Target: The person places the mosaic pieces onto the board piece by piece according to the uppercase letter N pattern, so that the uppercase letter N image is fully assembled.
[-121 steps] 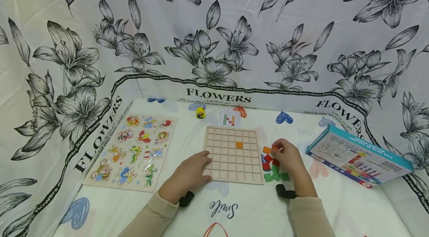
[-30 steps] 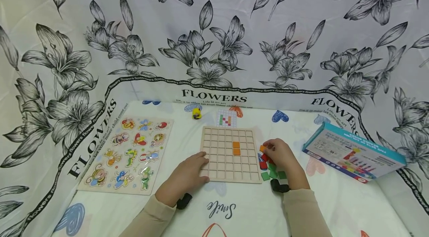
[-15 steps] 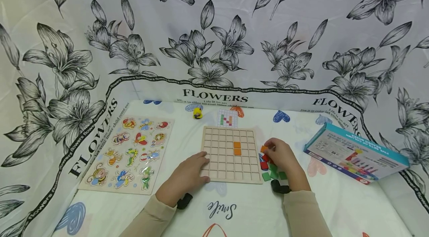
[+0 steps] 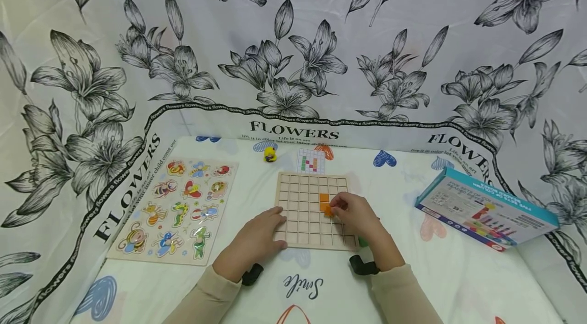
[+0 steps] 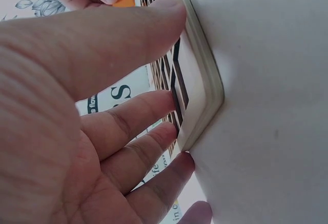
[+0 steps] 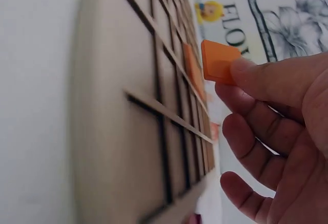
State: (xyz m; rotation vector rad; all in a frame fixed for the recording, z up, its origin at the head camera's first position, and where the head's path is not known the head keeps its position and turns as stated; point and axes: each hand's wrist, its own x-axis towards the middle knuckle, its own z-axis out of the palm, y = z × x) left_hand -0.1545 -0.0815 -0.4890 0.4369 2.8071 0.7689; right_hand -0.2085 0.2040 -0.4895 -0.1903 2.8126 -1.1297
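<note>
My right hand [image 4: 359, 216] pinches an orange square tile [image 6: 218, 62] between thumb and fingertips, above the wooden grid board [image 4: 302, 232]. On the board, the upper of two orange tiles [image 4: 324, 197] shows whole; the held tile partly covers the lower one. My left hand [image 4: 257, 237] rests at the board's left edge, its thumb and fingers spread and touching the rim, as the left wrist view [image 5: 128, 131] also shows. Behind the board lies a small pattern card [image 4: 311, 161] with coloured squares.
Left of the board lies a picture board of insects [image 4: 183, 212]. A yellow toy figure [image 4: 269, 154] stands near the card. A blue-topped box [image 4: 488, 209] is at the right. My right arm mostly hides the loose tiles, with some green [image 4: 363, 242] showing.
My right hand has moved left from the loose tiles to over the board, carrying an orange tile. A second orange tile was laid on the board earlier. My left hand has stayed at the edge.
</note>
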